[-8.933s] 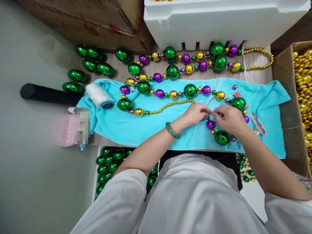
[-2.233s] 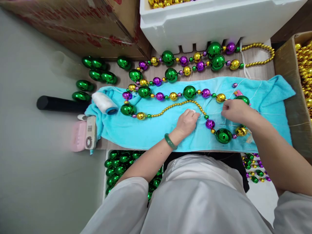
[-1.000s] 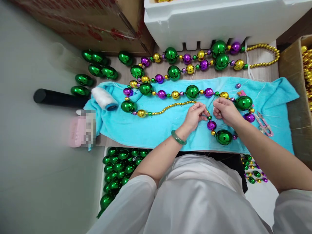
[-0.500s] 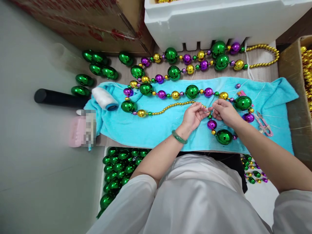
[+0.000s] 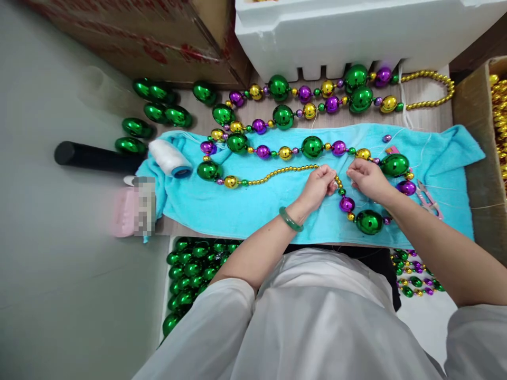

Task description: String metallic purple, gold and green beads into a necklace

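Observation:
A bead necklace point(image 5: 277, 154) of green, purple and gold balls lies looped on a turquoise towel point(image 5: 237, 206). My left hand point(image 5: 319, 186) pinches the end of its small gold bead run. My right hand point(image 5: 368, 179) is closed in a pinch a few centimetres to the right, apparently on a thin white thread stretched between the hands. Just below them hang a purple ball point(image 5: 347, 204) and a big green ball point(image 5: 369, 222) of the same strand. A green bangle point(image 5: 290, 220) circles my left wrist.
A white thread spool point(image 5: 169, 158) lies on the towel's left end, pink snips point(image 5: 430, 198) on its right. Two more necklaces point(image 5: 317, 100) lie behind, before a white foam box point(image 5: 356, 31). Loose green balls point(image 5: 158, 111), a black tube point(image 5: 91, 157), boxes of beads surround.
My hands, together a half second ago, have drawn slightly apart along the thread. The purple and green balls have shifted a little lower on the towel.

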Action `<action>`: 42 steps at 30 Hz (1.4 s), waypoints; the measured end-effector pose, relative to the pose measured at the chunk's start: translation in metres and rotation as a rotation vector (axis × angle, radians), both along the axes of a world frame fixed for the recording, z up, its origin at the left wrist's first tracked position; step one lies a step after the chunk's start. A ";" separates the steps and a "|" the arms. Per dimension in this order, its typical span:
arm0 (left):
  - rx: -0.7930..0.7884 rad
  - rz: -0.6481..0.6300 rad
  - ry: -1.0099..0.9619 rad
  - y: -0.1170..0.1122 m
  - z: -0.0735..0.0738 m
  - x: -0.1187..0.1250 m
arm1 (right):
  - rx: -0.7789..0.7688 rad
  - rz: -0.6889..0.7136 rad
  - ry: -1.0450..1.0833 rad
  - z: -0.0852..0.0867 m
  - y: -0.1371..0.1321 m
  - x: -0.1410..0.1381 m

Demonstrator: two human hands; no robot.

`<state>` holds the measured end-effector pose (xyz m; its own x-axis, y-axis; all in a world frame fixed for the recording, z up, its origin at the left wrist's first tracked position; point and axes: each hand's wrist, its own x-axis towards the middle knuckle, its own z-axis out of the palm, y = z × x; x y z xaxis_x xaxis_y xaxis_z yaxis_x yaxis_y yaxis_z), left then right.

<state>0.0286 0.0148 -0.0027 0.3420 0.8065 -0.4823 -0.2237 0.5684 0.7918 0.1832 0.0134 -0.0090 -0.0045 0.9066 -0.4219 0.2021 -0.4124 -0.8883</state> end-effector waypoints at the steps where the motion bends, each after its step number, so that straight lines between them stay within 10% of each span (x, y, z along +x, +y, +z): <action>1: 0.010 -0.006 0.015 0.000 0.000 0.000 | 0.003 0.006 -0.010 0.000 0.000 0.001; 22: 0.095 -0.110 0.057 0.003 -0.007 -0.002 | 0.009 -0.314 0.690 0.014 -0.001 -0.017; 33: 0.385 -0.188 0.286 -0.002 -0.015 0.000 | -0.034 -0.124 0.392 0.000 -0.004 -0.013; 42: 0.073 -0.233 0.202 0.007 -0.001 0.000 | 0.237 -0.113 0.095 0.010 -0.001 0.003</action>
